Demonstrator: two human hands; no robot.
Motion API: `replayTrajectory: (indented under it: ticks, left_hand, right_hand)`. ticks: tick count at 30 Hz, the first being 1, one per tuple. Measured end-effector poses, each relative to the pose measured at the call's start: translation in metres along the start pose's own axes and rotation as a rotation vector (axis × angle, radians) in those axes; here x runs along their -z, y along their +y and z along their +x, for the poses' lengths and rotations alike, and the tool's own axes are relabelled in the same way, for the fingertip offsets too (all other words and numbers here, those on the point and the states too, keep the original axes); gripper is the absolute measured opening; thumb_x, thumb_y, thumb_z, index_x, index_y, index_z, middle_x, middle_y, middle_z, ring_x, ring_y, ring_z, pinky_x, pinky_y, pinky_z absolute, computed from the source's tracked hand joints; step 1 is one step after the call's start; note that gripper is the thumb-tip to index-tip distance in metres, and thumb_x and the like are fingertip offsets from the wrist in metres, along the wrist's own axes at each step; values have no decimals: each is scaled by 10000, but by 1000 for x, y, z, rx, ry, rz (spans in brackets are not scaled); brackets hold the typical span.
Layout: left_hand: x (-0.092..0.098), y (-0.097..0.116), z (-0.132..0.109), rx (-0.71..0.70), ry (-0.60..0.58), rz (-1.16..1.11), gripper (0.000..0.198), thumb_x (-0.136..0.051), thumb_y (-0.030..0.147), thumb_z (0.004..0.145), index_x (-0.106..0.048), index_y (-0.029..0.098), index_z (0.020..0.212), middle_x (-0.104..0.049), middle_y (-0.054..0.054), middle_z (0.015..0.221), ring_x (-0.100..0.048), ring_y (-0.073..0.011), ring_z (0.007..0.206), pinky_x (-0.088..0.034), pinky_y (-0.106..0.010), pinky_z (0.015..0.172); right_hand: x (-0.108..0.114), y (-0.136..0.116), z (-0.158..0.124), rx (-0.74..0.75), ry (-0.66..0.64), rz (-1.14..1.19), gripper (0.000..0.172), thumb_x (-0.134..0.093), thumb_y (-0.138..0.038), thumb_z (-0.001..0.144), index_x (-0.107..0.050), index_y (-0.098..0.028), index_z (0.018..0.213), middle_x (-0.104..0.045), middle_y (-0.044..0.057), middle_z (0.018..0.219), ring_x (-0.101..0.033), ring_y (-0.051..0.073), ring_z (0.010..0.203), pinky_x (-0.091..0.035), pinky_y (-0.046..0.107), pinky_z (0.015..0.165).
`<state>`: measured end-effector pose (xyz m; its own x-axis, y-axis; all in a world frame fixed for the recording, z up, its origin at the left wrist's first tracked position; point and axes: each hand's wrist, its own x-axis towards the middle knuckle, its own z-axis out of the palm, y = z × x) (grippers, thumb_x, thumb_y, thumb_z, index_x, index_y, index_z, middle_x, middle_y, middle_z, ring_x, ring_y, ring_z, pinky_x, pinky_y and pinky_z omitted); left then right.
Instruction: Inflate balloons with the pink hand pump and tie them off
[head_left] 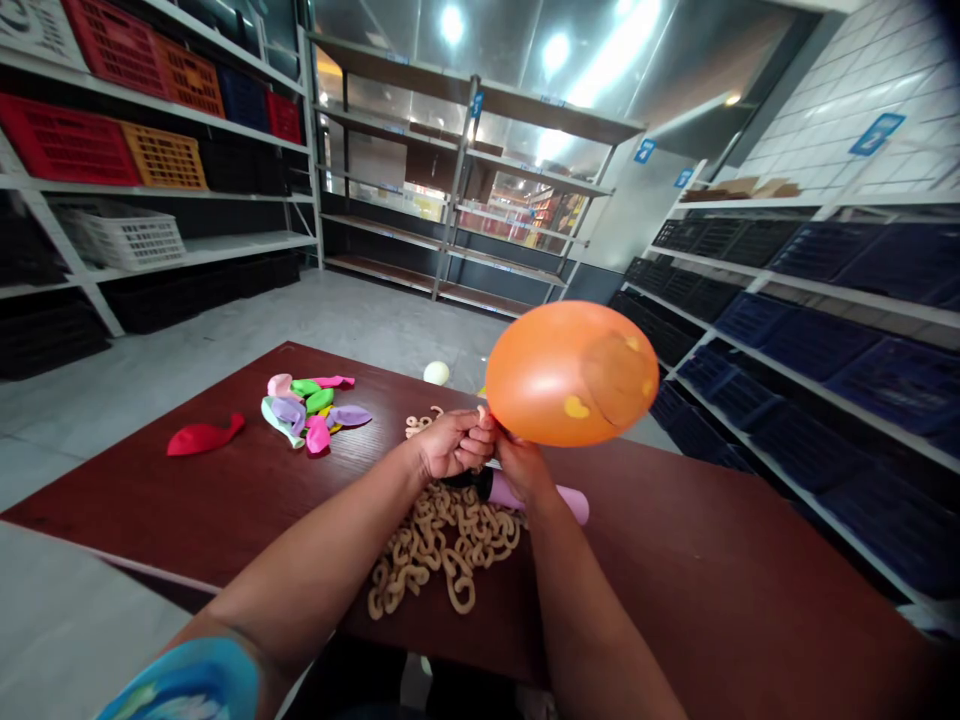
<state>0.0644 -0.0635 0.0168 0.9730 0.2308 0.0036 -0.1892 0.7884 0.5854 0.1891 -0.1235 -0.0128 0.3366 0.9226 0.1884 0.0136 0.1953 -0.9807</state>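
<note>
An inflated orange balloon [551,372] with yellow patches points up and to the right above the table. My right hand [521,465] is closed at its neck, just below the swollen part. Close beside it, my left hand [457,443] has its fingers curled together at the balloon's tail end, which they mostly hide. Under my hands lies a pink and black balloon pump [571,502], partly covered by my right hand. A pile of beige curled pieces [450,545] spreads beneath and in front of the pump.
Several limp balloons [319,400] lie together on the dark red table [300,510], with a red balloon [202,438] to their left. A pale round balloon [436,373] shows beyond the far edge. Shelves with crates [161,160] line the sides; a metal rack [457,200] stands ahead.
</note>
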Motion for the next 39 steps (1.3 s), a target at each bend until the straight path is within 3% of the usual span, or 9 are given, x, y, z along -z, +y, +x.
replayTrajectory:
  ticks: [2, 4, 7, 11, 14, 19, 26, 31, 39]
  left_hand:
    - [4, 1, 1, -62, 73, 65, 218, -568, 204, 742, -367, 149, 677, -190, 75, 574, -164, -5, 393, -97, -116, 353]
    - [7, 1, 4, -122, 159, 134, 226, -579, 218, 731, -370, 155, 672, -191, 81, 557, -156, -7, 383, -82, -124, 353]
    - [9, -1, 8, -212, 338, 277, 228, -566, 286, 739, -386, 165, 671, -215, 86, 523, -154, -15, 368, -86, -142, 353]
    - [15, -6, 14, -359, 619, 608, 271, -480, 397, 781, -436, 164, 649, -324, 61, 495, -247, -42, 380, -186, -171, 372]
    - [21, -9, 18, -441, 718, 853, 321, -443, 424, 790, -480, 155, 620, -422, 28, 523, -352, -70, 450, -271, -192, 429]
    - [25, -10, 20, -510, 786, 1026, 344, -392, 424, 812, -499, 154, 628, -437, 25, 516, -378, -87, 482, -299, -208, 473]
    - [20, -8, 17, -519, 849, 1386, 338, -345, 353, 850, -536, 152, 657, -526, -7, 620, -470, -118, 609, -330, -224, 569]
    - [15, -12, 17, -499, 780, 1519, 302, -341, 292, 860, -527, 162, 662, -535, -14, 611, -475, -124, 598, -321, -227, 571]
    - [8, -15, 14, -564, 730, 1589, 200, -429, 259, 822, -489, 184, 646, -513, -18, 635, -440, -130, 586, -316, -227, 600]
  right_hand:
    - [-1, -1, 2, -48, 75, -1, 285, -627, -431, 683, -639, -193, 840, -590, -24, 643, -476, 83, 514, -402, 210, 476]
    - [-2, -4, 2, -112, 172, 7, 300, -668, -436, 627, -616, -171, 760, -500, -59, 515, -351, 51, 398, -277, 197, 372]
    - [-3, -9, 1, -118, 262, -1, 306, -707, -419, 571, -579, -161, 676, -446, -75, 462, -322, 45, 385, -239, 192, 362]
    - [-4, -15, -5, -42, 172, -96, 291, -664, -432, 623, -631, -158, 714, -485, -54, 482, -362, 62, 409, -289, 203, 390]
    - [-3, -17, -9, 83, 119, -255, 277, -617, -428, 677, -666, -166, 753, -577, -17, 559, -459, 93, 477, -371, 222, 471]
    - [1, -22, -13, 274, 0, -528, 204, -527, -330, 771, -669, -207, 852, -664, 11, 768, -577, 138, 665, -445, 264, 658]
    - [4, -31, -11, 561, -44, -692, 203, -474, -201, 804, -662, -219, 879, -593, 40, 897, -552, 147, 851, -437, 283, 776]
    - [6, -29, -11, 478, 30, -630, 172, -501, -261, 805, -663, -228, 852, -621, 26, 840, -563, 142, 785, -452, 283, 742]
    - [3, -25, -11, 122, 116, -337, 252, -621, -417, 676, -644, -188, 777, -638, 15, 681, -542, 127, 577, -450, 261, 562]
